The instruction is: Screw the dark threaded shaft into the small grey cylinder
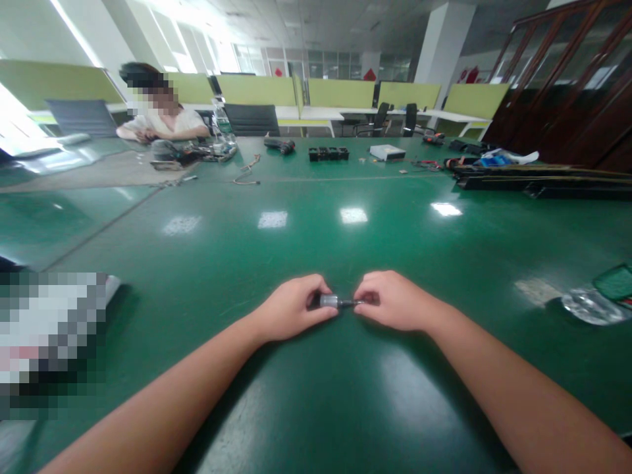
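Observation:
Just above the green tabletop, both hands hold a small grey cylinder with a thin dark shaft; its exact kind cannot be made out. My left hand is closed round the thick grey end, thumb and fingers gripping it from either side. At the other end, my right hand pinches the tip of the thin shaft, so that tip is partly hidden by the fingers. The piece lies level, with its shaft pointing right.
At left is a blurred-out box-like object; at right, a clear glass-like item. Across the table lie a black slotted block, a white box and long dark strips. A person sits at the far left.

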Demonstrator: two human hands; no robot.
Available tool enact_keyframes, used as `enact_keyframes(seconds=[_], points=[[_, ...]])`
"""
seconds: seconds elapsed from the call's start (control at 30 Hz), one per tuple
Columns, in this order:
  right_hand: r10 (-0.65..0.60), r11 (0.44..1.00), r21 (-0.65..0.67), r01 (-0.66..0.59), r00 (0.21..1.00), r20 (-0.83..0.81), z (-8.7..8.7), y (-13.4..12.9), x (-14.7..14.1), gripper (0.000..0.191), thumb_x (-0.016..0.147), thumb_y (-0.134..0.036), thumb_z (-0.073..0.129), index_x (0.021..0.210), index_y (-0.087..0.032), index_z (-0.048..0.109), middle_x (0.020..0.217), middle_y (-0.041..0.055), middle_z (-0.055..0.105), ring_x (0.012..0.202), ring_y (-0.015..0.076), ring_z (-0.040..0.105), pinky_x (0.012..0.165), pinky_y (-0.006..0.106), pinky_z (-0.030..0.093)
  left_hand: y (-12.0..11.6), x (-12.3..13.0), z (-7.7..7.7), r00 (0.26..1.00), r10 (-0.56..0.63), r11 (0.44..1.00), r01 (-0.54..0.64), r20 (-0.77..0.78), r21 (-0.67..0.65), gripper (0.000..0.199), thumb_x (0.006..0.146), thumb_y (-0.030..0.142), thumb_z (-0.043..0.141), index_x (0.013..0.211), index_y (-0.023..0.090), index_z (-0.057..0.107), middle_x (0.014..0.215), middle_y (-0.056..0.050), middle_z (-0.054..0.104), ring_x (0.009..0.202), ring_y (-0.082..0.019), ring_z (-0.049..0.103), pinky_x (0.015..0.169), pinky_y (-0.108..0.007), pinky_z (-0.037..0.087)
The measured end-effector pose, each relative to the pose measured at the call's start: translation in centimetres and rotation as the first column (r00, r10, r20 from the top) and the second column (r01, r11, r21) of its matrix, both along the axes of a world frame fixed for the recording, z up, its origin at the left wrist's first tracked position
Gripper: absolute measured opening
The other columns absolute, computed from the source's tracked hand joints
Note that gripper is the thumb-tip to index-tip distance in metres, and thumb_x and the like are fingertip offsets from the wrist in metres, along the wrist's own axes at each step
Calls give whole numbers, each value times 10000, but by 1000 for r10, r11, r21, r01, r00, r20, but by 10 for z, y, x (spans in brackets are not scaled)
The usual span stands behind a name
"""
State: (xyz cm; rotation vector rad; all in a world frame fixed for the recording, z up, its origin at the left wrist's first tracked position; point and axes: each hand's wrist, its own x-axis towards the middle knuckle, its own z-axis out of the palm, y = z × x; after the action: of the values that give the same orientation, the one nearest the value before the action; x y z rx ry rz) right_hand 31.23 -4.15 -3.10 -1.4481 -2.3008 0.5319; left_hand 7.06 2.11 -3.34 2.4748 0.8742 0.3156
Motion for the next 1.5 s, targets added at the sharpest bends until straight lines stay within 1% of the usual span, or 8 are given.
enact_keyframes(seconds=[0.7,0.9,1.07,1.5], points=[[-46,999,-22,46,999,17,4,-2,9,88,800,-273,718,844,-205,753,764,0,669,664,119,557,608,250,387,0,0,-1,1000,3,1000,-3,4,-13,313,864,498,649,966,202,637,796,6,618,684,-153,548,615,-253,377],[-77,997,-19,78,996,52,8,0,15,67,781,-237,718,821,-197,755,752,8,673,658,123,555,609,252,382,0,0,0,1000,2,1000,-2,10,-12,304,864,490,651,958,201,641,804,6,622,693,-152,549,625,-252,381],[-64,998,-22,65,997,37,5,-1,15,76,778,-251,718,827,-204,753,753,2,668,655,120,552,602,248,384,0,0,1,1000,3,1000,-3,4,-6,300,861,489,654,966,207,648,799,7,619,689,-153,546,618,-253,377],[-46,999,-10,46,999,-5,2,0,9,70,801,-224,712,854,-190,742,795,15,670,705,126,569,659,257,402,0,0,2,1000,13,999,-13,6,-29,304,859,492,639,944,200,637,785,2,612,686,-156,545,608,-249,377]])
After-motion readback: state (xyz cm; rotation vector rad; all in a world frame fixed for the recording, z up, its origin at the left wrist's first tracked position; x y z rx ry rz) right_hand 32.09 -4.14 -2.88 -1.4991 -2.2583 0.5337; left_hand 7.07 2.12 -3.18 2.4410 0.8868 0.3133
